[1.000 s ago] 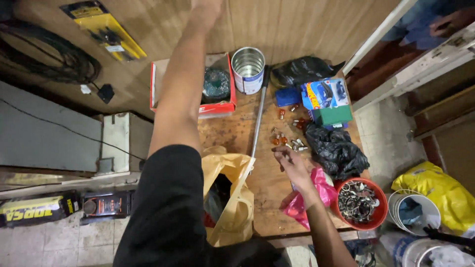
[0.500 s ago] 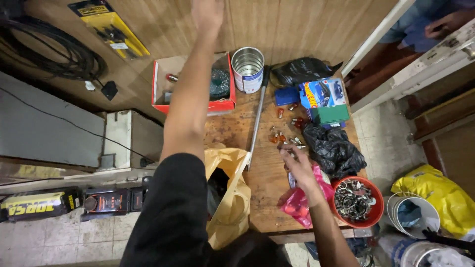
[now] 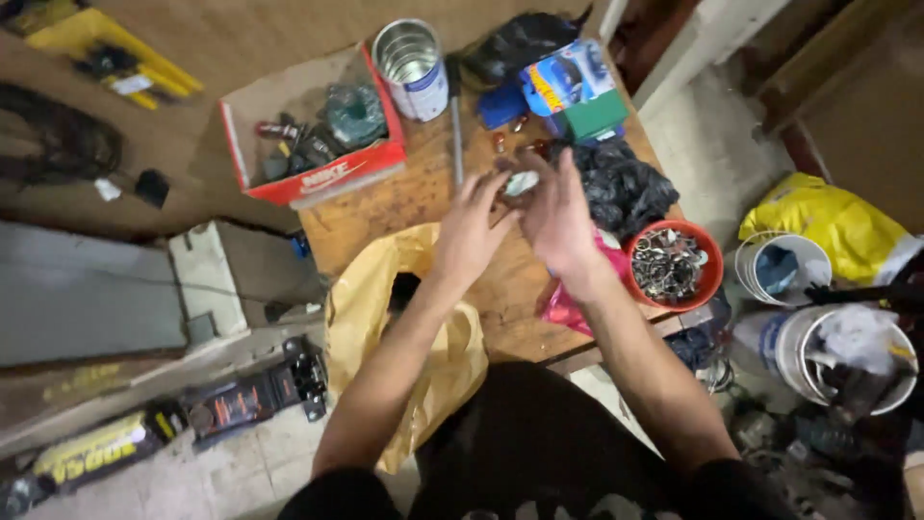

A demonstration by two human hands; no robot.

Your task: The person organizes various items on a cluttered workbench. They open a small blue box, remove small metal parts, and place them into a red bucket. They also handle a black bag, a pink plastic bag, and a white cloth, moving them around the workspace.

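So the wooden work surface is carrying everything: the red cardboard box of odd parts is sitting at its far left, with the open metal tin can just right of it. The orange plastic bowl of metal rings is sitting at the right edge, with the crumpled black plastic bag behind it. The yellow plastic bag is hanging over the near edge.

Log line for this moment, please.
left hand: fingertips at small pale item | right hand: holding same item | over wooden table | yellow bag near edge
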